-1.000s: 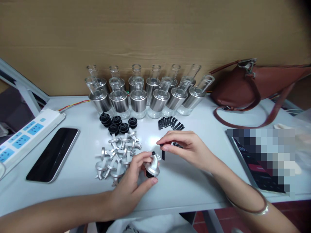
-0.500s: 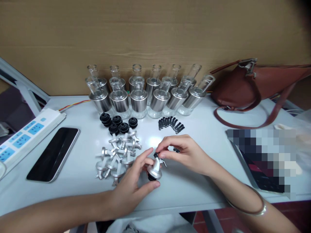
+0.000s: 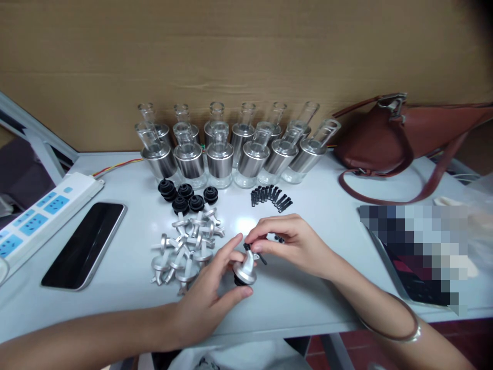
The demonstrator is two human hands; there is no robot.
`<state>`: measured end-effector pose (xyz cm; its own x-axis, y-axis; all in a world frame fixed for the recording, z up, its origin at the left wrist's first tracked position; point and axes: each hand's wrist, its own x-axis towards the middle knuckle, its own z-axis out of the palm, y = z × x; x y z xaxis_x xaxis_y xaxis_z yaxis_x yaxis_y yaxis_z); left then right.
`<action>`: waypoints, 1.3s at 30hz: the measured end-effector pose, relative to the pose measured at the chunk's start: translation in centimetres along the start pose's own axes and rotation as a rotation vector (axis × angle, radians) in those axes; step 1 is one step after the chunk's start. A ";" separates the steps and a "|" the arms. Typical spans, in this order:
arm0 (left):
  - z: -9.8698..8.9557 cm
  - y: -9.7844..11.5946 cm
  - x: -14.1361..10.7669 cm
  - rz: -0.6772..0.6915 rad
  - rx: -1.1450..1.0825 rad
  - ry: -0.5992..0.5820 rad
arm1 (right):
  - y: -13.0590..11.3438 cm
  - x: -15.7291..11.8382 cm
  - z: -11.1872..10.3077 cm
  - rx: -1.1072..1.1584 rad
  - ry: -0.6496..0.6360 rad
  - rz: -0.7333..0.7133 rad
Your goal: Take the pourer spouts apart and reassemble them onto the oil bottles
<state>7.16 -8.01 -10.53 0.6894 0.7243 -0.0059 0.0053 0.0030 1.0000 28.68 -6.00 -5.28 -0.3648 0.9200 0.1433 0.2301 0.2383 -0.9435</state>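
My left hand [image 3: 215, 285] is closed around a silver bottle pourer [image 3: 245, 271] that has a black ribbed stopper [image 3: 240, 281] at its base. The spout points up toward my right hand [image 3: 283, 240]. Thumb and forefinger of that hand pinch a small black cap [image 3: 247, 247] at the spout's tip. A thin dark lever hangs beside the spout, partly hidden by my fingers. Left of my left hand lies a pile of silver pourer spouts [image 3: 188, 244]. Black rubber stoppers [image 3: 185, 198] sit behind the pile, and small black flaps [image 3: 271, 197] are fanned out behind my right hand.
Two rows of glass bottles with metal sleeves [image 3: 220, 159] stand along the cardboard wall [image 3: 246, 51]. A phone [image 3: 84, 246] and a power strip [image 3: 42, 213] lie at left. On the right are a brown bag [image 3: 375, 139] and a tablet-like device [image 3: 416, 277], partly blurred out.
The pourer has barely shifted in my left hand. The small lever by the spout has turned slightly, and my right fingertips stay on the cap.
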 end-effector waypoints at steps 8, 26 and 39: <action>-0.2 -0.2 -0.1 -0.036 -0.035 0.005 | -0.3 0.0 -1.1 0.097 -0.105 0.061; 0.0 0.2 0.1 0.008 -0.149 -0.004 | 0.6 0.1 -2.2 0.242 -0.230 0.185; 0.2 0.5 0.1 -0.035 -0.257 0.007 | 1.2 0.1 -1.6 0.378 -0.221 0.284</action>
<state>7.35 -8.09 -9.99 0.6872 0.7253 -0.0410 -0.1559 0.2024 0.9668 30.39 -5.15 -5.88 -0.5265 0.8347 -0.1616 0.0207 -0.1774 -0.9839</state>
